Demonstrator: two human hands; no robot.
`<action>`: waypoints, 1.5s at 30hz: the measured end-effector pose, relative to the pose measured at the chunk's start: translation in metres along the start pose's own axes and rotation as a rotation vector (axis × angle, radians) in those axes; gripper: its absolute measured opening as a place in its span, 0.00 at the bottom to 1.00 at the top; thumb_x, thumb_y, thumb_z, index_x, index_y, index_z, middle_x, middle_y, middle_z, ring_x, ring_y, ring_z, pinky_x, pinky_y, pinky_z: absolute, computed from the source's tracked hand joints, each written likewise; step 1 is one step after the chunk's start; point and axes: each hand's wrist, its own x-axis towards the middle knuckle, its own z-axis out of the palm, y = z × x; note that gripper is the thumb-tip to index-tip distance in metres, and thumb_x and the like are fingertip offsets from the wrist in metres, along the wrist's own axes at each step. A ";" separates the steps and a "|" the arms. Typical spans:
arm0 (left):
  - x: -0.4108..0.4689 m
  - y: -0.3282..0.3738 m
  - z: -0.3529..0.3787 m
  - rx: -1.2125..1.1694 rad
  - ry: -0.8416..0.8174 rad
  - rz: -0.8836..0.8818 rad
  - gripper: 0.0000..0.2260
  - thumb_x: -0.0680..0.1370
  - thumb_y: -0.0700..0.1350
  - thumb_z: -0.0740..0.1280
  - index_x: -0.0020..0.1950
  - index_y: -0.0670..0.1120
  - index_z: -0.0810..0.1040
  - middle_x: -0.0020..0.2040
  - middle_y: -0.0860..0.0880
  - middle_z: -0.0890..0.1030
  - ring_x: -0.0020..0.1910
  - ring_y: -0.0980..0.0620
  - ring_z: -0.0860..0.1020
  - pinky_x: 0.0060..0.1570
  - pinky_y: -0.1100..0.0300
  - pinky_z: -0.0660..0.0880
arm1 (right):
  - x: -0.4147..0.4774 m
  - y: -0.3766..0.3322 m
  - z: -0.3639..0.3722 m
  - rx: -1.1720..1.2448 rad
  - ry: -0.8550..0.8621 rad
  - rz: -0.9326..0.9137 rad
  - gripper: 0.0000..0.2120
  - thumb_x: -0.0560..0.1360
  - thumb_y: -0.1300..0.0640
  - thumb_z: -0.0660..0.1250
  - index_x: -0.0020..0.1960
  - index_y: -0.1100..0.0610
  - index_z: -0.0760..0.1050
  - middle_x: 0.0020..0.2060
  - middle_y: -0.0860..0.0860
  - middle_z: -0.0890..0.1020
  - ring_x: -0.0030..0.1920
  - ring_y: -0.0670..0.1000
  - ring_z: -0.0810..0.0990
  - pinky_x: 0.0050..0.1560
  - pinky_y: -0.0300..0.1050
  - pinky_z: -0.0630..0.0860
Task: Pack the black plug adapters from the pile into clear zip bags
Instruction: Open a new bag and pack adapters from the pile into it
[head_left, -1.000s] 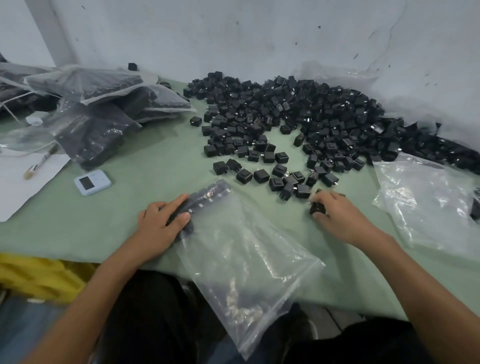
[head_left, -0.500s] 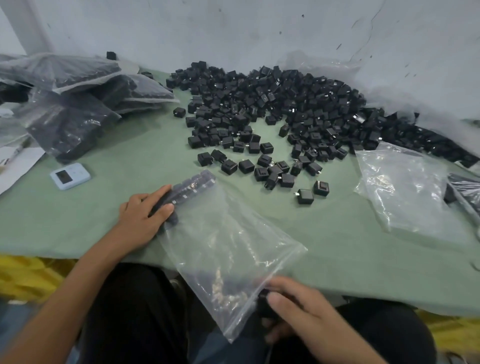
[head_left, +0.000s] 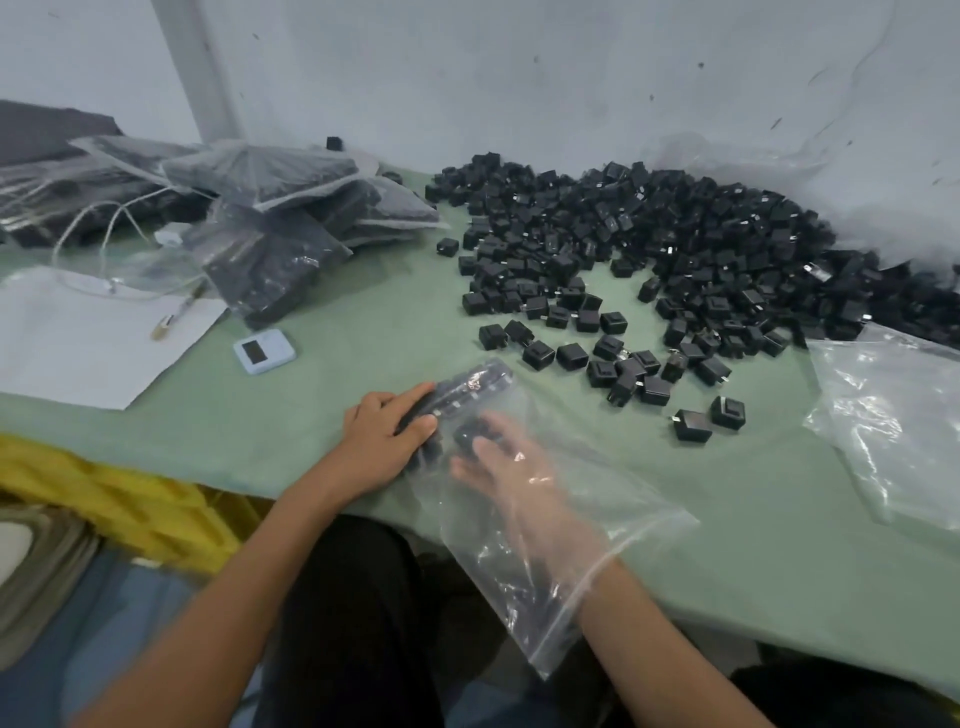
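A large pile of black plug adapters (head_left: 649, 244) covers the back right of the green table (head_left: 311, 415). A clear zip bag (head_left: 597, 519) lies at the front edge, its mouth hanging over toward me. My left hand (head_left: 384, 441) grips the bag's far end, where a row of adapters (head_left: 467, 387) sits inside. My right hand (head_left: 509, 467) is inside the bag up to the wrist. Its fingertips hold a black adapter (head_left: 470, 436) close to that row.
Filled bags (head_left: 291, 218) are heaped at the back left. A white sheet (head_left: 78, 332) with a pen (head_left: 176, 314) and a small light-blue device (head_left: 264, 351) lie left. Empty clear bags (head_left: 893, 415) lie right, loose adapters (head_left: 691, 423) near them. A yellow crate (head_left: 119, 499) sits below left.
My right hand left the pile's edge with an adapter, dropped to the bag's mouth, then slid up inside the bag. My left hand kept its hold on the bag's end.
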 end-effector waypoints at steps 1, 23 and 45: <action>0.000 0.000 0.000 0.002 -0.003 0.000 0.22 0.83 0.57 0.59 0.77 0.62 0.63 0.66 0.46 0.71 0.70 0.45 0.64 0.71 0.58 0.55 | 0.005 -0.001 0.003 -0.114 0.016 -0.043 0.17 0.80 0.68 0.62 0.53 0.47 0.80 0.48 0.48 0.85 0.47 0.46 0.85 0.45 0.36 0.81; -0.003 -0.003 0.004 -0.046 0.029 0.000 0.21 0.83 0.58 0.59 0.77 0.63 0.63 0.66 0.47 0.69 0.71 0.48 0.62 0.66 0.64 0.52 | 0.039 0.023 -0.001 -0.572 0.049 -0.323 0.12 0.78 0.49 0.68 0.51 0.29 0.76 0.49 0.35 0.83 0.43 0.41 0.84 0.45 0.40 0.82; -0.001 0.004 -0.026 -0.240 0.160 -0.074 0.07 0.79 0.52 0.68 0.52 0.54 0.86 0.46 0.60 0.85 0.48 0.60 0.81 0.54 0.57 0.78 | 0.036 0.013 0.009 -0.796 -0.004 -0.198 0.30 0.70 0.44 0.76 0.70 0.49 0.72 0.62 0.48 0.78 0.61 0.49 0.76 0.61 0.44 0.71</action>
